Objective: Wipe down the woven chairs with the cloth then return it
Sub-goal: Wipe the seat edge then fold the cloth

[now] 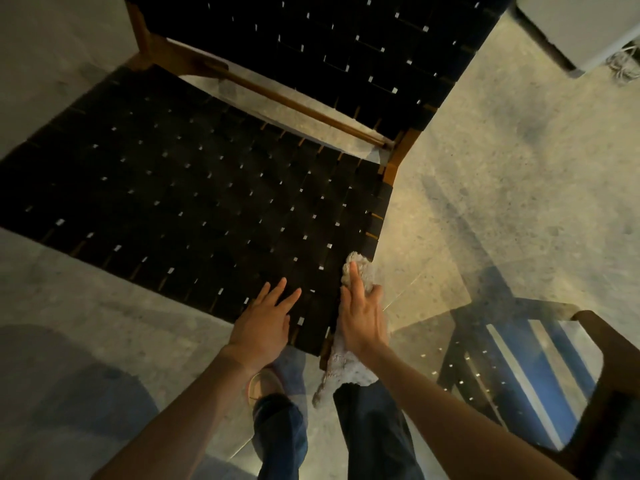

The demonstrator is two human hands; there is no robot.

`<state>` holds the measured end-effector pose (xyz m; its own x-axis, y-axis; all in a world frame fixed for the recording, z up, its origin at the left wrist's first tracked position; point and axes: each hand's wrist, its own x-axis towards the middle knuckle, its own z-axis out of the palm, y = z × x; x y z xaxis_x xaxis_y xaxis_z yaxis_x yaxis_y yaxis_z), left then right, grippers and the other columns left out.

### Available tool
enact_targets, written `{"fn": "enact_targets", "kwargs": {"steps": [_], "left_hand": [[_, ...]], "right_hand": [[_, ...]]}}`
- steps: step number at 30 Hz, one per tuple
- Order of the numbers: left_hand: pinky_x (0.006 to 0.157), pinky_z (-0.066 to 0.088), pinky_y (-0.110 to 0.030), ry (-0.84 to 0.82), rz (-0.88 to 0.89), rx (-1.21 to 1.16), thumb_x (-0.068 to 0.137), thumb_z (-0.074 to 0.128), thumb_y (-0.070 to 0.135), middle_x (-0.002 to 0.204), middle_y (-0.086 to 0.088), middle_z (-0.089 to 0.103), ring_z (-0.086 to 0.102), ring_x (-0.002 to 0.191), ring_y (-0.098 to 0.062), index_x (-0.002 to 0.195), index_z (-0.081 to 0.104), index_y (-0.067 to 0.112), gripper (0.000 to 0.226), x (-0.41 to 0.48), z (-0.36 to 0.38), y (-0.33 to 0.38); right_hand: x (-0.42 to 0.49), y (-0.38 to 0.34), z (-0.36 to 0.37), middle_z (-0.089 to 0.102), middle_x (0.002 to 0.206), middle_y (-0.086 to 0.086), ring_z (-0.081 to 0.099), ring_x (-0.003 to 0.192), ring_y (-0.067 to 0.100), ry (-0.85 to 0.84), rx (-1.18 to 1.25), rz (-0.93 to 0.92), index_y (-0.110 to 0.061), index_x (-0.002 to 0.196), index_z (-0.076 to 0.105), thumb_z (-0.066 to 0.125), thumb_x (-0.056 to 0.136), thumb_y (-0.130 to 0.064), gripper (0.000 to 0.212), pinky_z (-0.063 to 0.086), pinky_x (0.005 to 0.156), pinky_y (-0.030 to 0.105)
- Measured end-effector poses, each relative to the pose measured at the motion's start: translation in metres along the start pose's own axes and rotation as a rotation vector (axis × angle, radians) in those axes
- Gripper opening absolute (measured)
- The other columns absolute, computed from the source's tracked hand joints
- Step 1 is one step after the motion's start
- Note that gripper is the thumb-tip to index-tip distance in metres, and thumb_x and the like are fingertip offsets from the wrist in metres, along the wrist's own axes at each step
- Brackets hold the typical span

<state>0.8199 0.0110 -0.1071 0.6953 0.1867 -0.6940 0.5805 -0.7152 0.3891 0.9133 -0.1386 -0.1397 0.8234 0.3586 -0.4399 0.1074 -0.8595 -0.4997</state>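
A black woven chair (194, 188) with a brown wooden frame fills the upper left, its seat below me and its backrest (346, 46) beyond. My right hand (362, 317) presses a pale fluffy cloth (358, 271) against the seat's near right corner; the cloth's tail (343, 368) hangs down past the seat edge. Resting flat on the seat's front edge, just left of the cloth, my left hand (266, 320) has its fingers spread and holds nothing.
A second woven chair (512, 375) with a wooden arm stands at the lower right, close to my right forearm. A glass tabletop edge (415, 282) reflects near it. A white appliance (581, 26) sits at the top right. My legs and a shoe (263, 386) stand on the speckled floor.
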Motion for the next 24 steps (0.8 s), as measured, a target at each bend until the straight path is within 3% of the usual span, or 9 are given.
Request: {"fn": "enact_targets", "kwargs": {"steps": [4,10,13,15,17,19,21,23,24], "left_hand": [[0.118,0.017,-0.041,-0.004,0.024,0.006,0.102,0.033,0.019,0.159,0.007,0.000,-0.003,0.146,-0.018,0.149,0.015,0.032,0.052,-0.009,-0.001,-0.004],[0.118,0.019,-0.040,0.002,0.013,0.045,0.101,0.037,0.013,0.159,0.007,-0.001,-0.003,0.146,-0.018,0.149,0.013,0.034,0.058,-0.009,0.001,-0.004],[0.117,0.021,-0.043,-0.048,-0.001,0.059,0.098,0.040,0.008,0.159,0.006,-0.005,-0.007,0.146,-0.019,0.149,0.010,0.035,0.065,-0.009,-0.002,-0.003],[0.117,0.020,-0.044,-0.062,-0.006,0.057,0.096,0.042,0.005,0.159,0.006,-0.005,-0.007,0.146,-0.020,0.150,0.010,0.035,0.069,-0.010,-0.005,-0.001],[0.117,0.019,-0.045,-0.076,-0.013,0.059,0.095,0.047,0.005,0.159,0.005,-0.006,-0.007,0.146,-0.021,0.150,0.010,0.034,0.073,-0.011,-0.007,0.001],[0.117,0.018,-0.046,-0.092,-0.018,0.058,0.094,0.048,0.004,0.159,0.005,-0.006,-0.007,0.146,-0.022,0.150,0.009,0.033,0.074,-0.012,-0.010,0.003],[0.117,0.021,-0.045,-0.090,-0.035,0.047,0.094,0.047,0.003,0.160,0.004,-0.003,-0.005,0.146,-0.022,0.150,0.011,0.033,0.073,-0.012,-0.012,0.006],[0.114,0.028,-0.042,-0.057,-0.043,0.025,0.094,0.047,0.005,0.158,0.002,0.008,0.007,0.146,-0.023,0.149,0.015,0.033,0.070,-0.008,-0.015,0.009],[0.111,0.032,-0.040,-0.020,-0.031,0.018,0.095,0.047,0.008,0.156,0.001,0.017,0.017,0.143,-0.022,0.149,0.018,0.032,0.066,-0.005,-0.018,0.009]], "right_hand": [[0.020,0.012,-0.019,0.031,0.118,0.004,0.044,0.097,0.021,0.002,0.029,0.000,-0.053,0.144,0.004,0.022,0.100,-0.049,0.048,0.047,0.086,0.039],[0.014,-0.010,0.004,0.021,0.137,0.011,0.034,0.106,0.028,-0.065,-0.038,0.053,-0.043,0.147,-0.008,0.028,0.104,-0.034,0.057,0.036,0.096,0.041],[-0.012,-0.006,0.014,0.019,0.145,0.018,0.033,0.103,0.032,-0.002,-0.158,-0.017,-0.028,0.151,0.009,0.035,0.102,-0.021,0.056,0.039,0.095,0.047],[-0.031,-0.001,0.020,-0.001,0.155,0.015,0.028,0.111,0.033,-0.071,-0.337,-0.118,-0.021,0.150,0.019,0.038,0.101,-0.021,0.053,0.036,0.099,0.046],[-0.047,0.001,0.021,-0.013,0.155,0.007,0.025,0.118,0.038,-0.138,-0.305,-0.168,-0.023,0.151,0.013,0.038,0.100,-0.017,0.058,0.035,0.101,0.050],[-0.052,-0.001,0.011,0.008,0.152,0.016,0.030,0.123,0.044,-0.158,-0.151,-0.084,-0.028,0.152,0.009,0.035,0.099,-0.024,0.058,0.036,0.102,0.055],[-0.049,-0.002,-0.002,0.026,0.147,0.021,0.034,0.128,0.041,-0.096,-0.094,-0.136,-0.031,0.151,0.011,0.033,0.098,-0.030,0.058,0.035,0.105,0.051],[-0.031,-0.002,-0.016,0.036,0.141,0.017,0.043,0.125,0.022,0.011,-0.035,-0.187,-0.031,0.148,0.023,0.034,0.099,-0.031,0.050,0.042,0.099,0.036],[-0.018,-0.005,-0.023,0.043,0.133,0.013,0.050,0.113,0.004,0.068,-0.024,-0.180,-0.031,0.143,0.030,0.035,0.100,-0.037,0.044,0.048,0.088,0.023]]}}
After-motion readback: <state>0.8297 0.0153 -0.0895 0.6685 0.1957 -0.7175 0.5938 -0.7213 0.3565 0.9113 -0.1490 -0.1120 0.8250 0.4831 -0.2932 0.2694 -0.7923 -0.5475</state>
